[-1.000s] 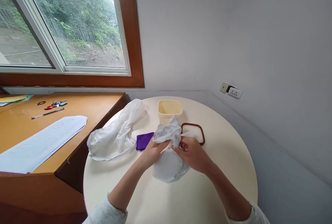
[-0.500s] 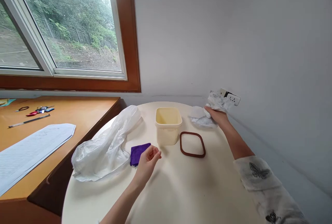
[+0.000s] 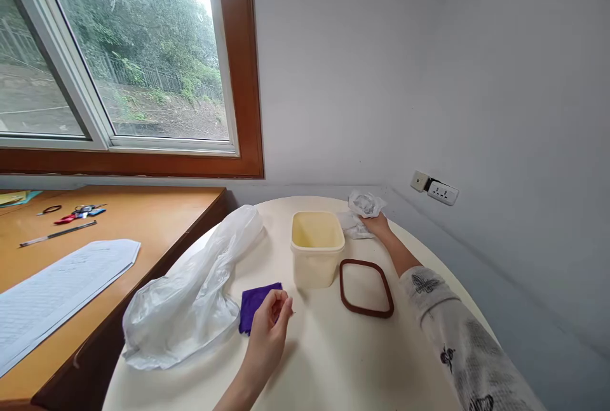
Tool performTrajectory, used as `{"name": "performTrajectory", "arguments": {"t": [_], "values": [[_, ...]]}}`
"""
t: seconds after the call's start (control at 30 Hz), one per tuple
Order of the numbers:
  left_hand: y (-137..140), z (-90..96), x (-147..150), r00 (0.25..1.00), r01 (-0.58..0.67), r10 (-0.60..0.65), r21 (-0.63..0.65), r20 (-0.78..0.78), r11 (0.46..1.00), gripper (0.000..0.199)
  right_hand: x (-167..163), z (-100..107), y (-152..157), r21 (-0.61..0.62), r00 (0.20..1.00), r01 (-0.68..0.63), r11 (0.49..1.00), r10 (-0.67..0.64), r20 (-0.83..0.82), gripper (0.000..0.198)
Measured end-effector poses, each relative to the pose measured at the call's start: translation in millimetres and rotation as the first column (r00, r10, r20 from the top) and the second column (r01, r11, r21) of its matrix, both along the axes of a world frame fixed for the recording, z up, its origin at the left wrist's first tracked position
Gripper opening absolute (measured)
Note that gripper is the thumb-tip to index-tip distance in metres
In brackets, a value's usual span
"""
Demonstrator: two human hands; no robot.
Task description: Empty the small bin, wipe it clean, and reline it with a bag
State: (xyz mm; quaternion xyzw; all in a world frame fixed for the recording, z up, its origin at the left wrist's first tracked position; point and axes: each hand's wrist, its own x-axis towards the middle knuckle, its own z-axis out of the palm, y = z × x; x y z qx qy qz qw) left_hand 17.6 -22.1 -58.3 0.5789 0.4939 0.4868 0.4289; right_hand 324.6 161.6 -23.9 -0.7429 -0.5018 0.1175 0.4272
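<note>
At the far right of the table, my right hand (image 3: 379,227) is closed around a crumpled, translucent white plastic bag (image 3: 366,204), part of which lies on the tabletop below. My left hand (image 3: 271,328) hovers over the near middle with its fingers pinched together; what they hold, if anything, is too small to name. Just behind it lies a folded purple cloth (image 3: 255,302), partly covered by the hand. An open cream plastic container (image 3: 312,269) stands upright between the hands. To its right rests a brown rounded-square ring (image 3: 366,310); whether its middle is clear plastic I cannot tell.
A large white plastic bag (image 3: 190,303) sprawls along the left of the round cream table (image 3: 333,373). The wooden desk (image 3: 157,208) beside it bears papers (image 3: 71,277), a pen (image 3: 58,234) and keys (image 3: 81,213). Wall sockets (image 3: 443,192) sit behind on the right.
My right hand has moved left and lowered the crumpled bag from in front of the sockets towards the table. My left hand stays pinched near the purple cloth. The view has shifted slightly.
</note>
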Motion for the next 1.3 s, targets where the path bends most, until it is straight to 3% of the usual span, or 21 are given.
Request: {"name": "performTrajectory", "arguments": {"t": [0.17, 0.3, 0.47, 0.57, 0.63, 0.7, 0.77, 0.83, 0.87, 0.9, 0.97, 1.03, 1.13, 1.2, 1.3], "values": [[2, -2.2, -2, 0.995, -0.098, 0.098, 0.045, 0.011, 0.994, 0.029, 15, -3, -8, -0.004, 0.999, -0.026, 1.0, 0.026, -0.022, 0.044], [3, 0.8, -8, 0.98, -0.199, 0.198, 0.034, 0.034, 0.979, 0.027, 34, -4, -25, 0.024, 0.999, 0.029, 0.999, -0.028, -0.044, 0.05], [7, 0.1, -19, 0.951, -0.301, 0.296, 0.045, 0.086, 0.953, 0.024, 46, -5, -53, 0.127, 0.988, 0.126, 0.984, -0.113, -0.106, 0.052], [10, -0.6, -24, 0.933, -0.346, 0.338, 0.052, 0.123, 0.937, 0.023, 36, 0, -74, 0.234, 0.982, 0.162, 0.959, -0.133, -0.133, 0.047], [11, 0.3, -27, 0.917, -0.383, 0.372, 0.05, 0.146, 0.923, 0.022, 17, 5, -93, 0.354, 0.984, 0.166, 0.92, -0.129, -0.125, 0.039], [11, 2.0, -29, 0.904, -0.409, 0.398, 0.045, 0.154, 0.911, 0.021, -9, 9, -116, 0.613, 0.996, 0.095, 0.784, -0.077, -0.055, 0.026], [10, 3.7, -31, 0.9, -0.417, 0.407, 0.035, 0.157, 0.908, 0.021, -43, 8, -142, 0.711, 0.997, -0.035, 0.702, -0.02, 0.069, 0.016], [9, 4.4, -32, 0.899, -0.415, 0.405, 0.027, 0.166, 0.909, 0.021, -80, 2, -165, 0.68, 0.96, -0.274, 0.68, 0.155, 0.233, 0.012], [9, 4.3, -32, 0.899, -0.413, 0.403, 0.025, 0.172, 0.91, 0.021, -98, -3, -174, 0.612, 0.902, -0.432, 0.663, 0.294, 0.318, 0.013], [8, 3.7, -32, 0.899, -0.41, 0.399, 0.025, 0.181, 0.912, 0.021, -116, -10, -181, 0.499, 0.802, -0.596, 0.629, 0.44, 0.404, 0.016], [9, 1.9, -32, 0.898, -0.399, 0.384, 0.029, 0.216, 0.916, 0.021, -150, -25, -187, 0.292, 0.582, -0.811, 0.507, 0.64, 0.502, 0.023], [9, -0.2, -33, 0.893, -0.386, 0.365, 0.032, 0.264, 0.922, 0.021, -177, -40, -186, 0.166, 0.463, -0.879, 0.447, 0.717, 0.52, 0.033], [11, -2.0, -35, 0.883, -0.377, 0.352, 0.024, 0.311, 0.926, 0.021, -206, -58, -175, 0.052, 0.358, -0.917, 0.396, 0.756, 0.547, 0.039], [12, -2.0, -36, 0.878, -0.381, 0.357, 0.014, 0.32, 0.924, 0.021, -217, -65, -168, 0.002, 0.345, -0.913, 0.407, 0.772, 0.533, 0.041], [12, -1.2, -35, 0.874, -0.382, 0.36, 0.004, 0.326, 0.924, 0.021, -223, -71, -161, -0.058, 0.373, -0.884, 0.465, 0.774, 0.511, 0.036]]}}
